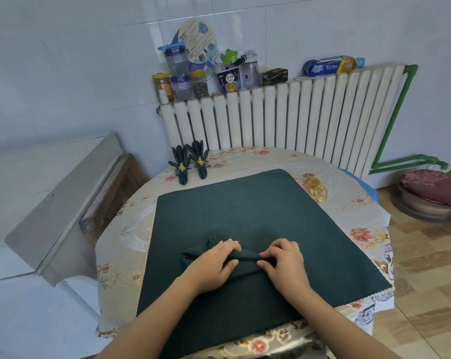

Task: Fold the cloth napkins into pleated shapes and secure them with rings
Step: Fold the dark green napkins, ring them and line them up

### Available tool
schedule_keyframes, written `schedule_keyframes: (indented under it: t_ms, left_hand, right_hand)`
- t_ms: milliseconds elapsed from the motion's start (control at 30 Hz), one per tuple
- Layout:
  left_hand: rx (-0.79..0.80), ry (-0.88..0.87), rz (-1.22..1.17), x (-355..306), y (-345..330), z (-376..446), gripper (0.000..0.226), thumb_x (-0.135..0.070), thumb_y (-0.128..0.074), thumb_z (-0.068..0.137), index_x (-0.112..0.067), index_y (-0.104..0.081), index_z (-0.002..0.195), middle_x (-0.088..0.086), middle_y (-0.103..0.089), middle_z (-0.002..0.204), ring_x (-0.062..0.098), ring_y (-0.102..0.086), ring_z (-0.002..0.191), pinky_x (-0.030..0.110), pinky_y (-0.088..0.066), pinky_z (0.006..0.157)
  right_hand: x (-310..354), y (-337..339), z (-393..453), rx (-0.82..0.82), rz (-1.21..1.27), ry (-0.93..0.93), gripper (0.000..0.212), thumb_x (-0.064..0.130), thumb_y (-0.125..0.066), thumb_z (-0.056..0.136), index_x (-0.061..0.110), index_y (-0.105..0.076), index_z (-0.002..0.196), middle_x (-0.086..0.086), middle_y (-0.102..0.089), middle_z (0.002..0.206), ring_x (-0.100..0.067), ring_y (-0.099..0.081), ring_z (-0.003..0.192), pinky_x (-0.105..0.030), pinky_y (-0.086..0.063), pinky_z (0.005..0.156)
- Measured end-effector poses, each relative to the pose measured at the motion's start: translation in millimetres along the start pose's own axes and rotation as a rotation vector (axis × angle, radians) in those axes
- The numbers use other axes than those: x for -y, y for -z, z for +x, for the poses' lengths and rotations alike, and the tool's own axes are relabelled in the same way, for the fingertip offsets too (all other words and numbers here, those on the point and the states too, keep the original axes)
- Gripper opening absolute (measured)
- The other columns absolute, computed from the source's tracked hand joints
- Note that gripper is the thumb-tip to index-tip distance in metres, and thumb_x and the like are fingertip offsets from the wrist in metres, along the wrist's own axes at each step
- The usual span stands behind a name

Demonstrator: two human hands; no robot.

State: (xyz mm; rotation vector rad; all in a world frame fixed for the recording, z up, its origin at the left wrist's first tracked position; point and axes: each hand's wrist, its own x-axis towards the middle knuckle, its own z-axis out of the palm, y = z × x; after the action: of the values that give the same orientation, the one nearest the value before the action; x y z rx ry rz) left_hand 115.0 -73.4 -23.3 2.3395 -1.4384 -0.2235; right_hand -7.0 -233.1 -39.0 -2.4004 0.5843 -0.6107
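Napkin (247, 256), dark green, partly gathered into a ridge of folds at near centre of the bench (359, 211), lying on a larger flat dark green cloth (245, 203) of the same colour. Left hand (215, 263): grip closed on the left part of the gathered ridge, fingers curled over the top, thumb below. Right hand (283, 263): grip pinching the right end of the ridge, fingertips bent down onto the fold. Both hands just beside each other, fingertips nearly meeting over the ridge.

Two finished napkins (190, 161), pleated into fan shapes, each bound by a gold ring with a leaf ornament, stand side by side at the far left edge of the bench. Pile of loose gold rings (316, 189) at far right, just beside the flat cloth's far right corner. Bench covered by a floral tablecloth. White radiator (283, 117) behind the bench, its top carrying jars (183, 81) and bottles.
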Motion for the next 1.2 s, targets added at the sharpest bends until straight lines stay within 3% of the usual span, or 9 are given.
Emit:
schedule_keyframes:
  t_ms: [100,167,233,434,500,634,800,967,1201]
  left_hand:
    - [0.032,-0.025,0.019,3,1,2,0.017,-0.025,-0.040,0.100,-0.013,-0.051,0.105,-0.001,-0.037,0.150,0.007,-0.022,0.143,0.016,-0.012,0.115]
    - [0.035,-0.028,0.024,5,1,4,0.017,-0.024,-0.041,0.100,-0.010,-0.052,0.100,0.000,-0.038,0.149,0.007,-0.023,0.143,0.014,-0.011,0.114]
    - [0.042,-0.018,0.013,5,3,6,0.017,-0.024,-0.044,0.100,-0.009,-0.053,0.098,-0.001,-0.040,0.148,0.006,-0.025,0.141,0.011,-0.010,0.111]
    - [0.140,0.084,0.036,-2,23,24,0.013,-0.026,-0.065,0.088,-0.014,-0.064,0.083,-0.004,-0.058,0.130,0.008,-0.047,0.125,0.024,-0.033,0.104]
    - [0.205,0.134,0.069,-8,30,36,0.013,-0.026,-0.071,0.083,-0.018,-0.065,0.074,-0.001,-0.064,0.116,0.014,-0.056,0.111,0.034,-0.043,0.098]
    - [0.303,0.197,0.139,-17,37,53,0.023,-0.025,-0.078,0.073,-0.026,-0.059,0.060,-0.003,-0.063,0.100,0.018,-0.059,0.094,0.039,-0.051,0.085]
    - [0.400,0.211,0.184,-17,39,61,0.020,-0.028,-0.079,0.073,-0.021,-0.064,0.085,-0.003,-0.050,0.112,0.021,-0.051,0.104,0.041,-0.048,0.090]
    - [0.471,0.269,0.185,-17,46,67,0.053,-0.031,-0.077,0.075,-0.022,-0.046,0.117,0.002,-0.051,0.124,0.025,-0.049,0.110,0.040,-0.044,0.091]
    - [0.499,0.208,0.275,-23,48,67,0.052,-0.034,-0.074,0.078,-0.019,-0.057,0.124,0.003,-0.059,0.118,0.022,-0.053,0.103,0.031,-0.041,0.077]
  right_hand:
    - [2,0,-1,0.050,-0.038,0.075,0.013,0.019,-0.073,0.080,0.013,-0.074,0.092,0.004,-0.060,0.086,-0.015,-0.051,0.089,-0.026,-0.044,0.083]
    - [-1,0,-1,0.013,-0.113,0.182,0.011,0.014,-0.083,0.067,0.015,-0.076,0.076,0.004,-0.059,0.069,-0.018,-0.055,0.069,-0.032,-0.052,0.065]
    - [-1,2,-1,0.023,-0.250,0.267,0.021,0.017,-0.091,0.053,0.023,-0.074,0.063,0.010,-0.055,0.056,-0.014,-0.053,0.053,-0.024,-0.045,0.050]
    - [6,8,5,0.081,-0.528,0.407,0.031,0.024,-0.089,0.049,0.026,-0.059,0.053,0.005,-0.047,0.043,-0.014,-0.046,0.040,-0.023,-0.034,0.047]
    - [14,13,11,0.145,-0.541,0.401,0.030,0.036,-0.088,0.053,0.025,-0.060,0.056,0.003,-0.052,0.050,-0.015,-0.052,0.047,-0.024,-0.038,0.050]
    - [33,20,35,0.417,-0.513,0.309,0.023,0.036,-0.060,0.088,0.017,-0.066,0.098,0.000,-0.057,0.104,-0.019,-0.050,0.102,-0.029,-0.040,0.078]
    - [43,20,59,0.702,-0.384,0.053,0.023,0.028,-0.070,0.082,0.020,-0.051,0.072,0.002,-0.055,0.085,-0.018,-0.053,0.087,-0.027,-0.041,0.069]
    - [40,17,65,0.765,-0.383,0.005,0.040,0.028,-0.066,0.085,0.011,-0.048,0.117,-0.006,-0.056,0.117,-0.024,-0.053,0.105,-0.032,-0.044,0.082]
    - [38,10,57,0.757,-0.485,0.085,0.033,0.024,-0.055,0.091,0.009,-0.052,0.121,-0.009,-0.058,0.116,-0.027,-0.056,0.104,-0.033,-0.045,0.080]
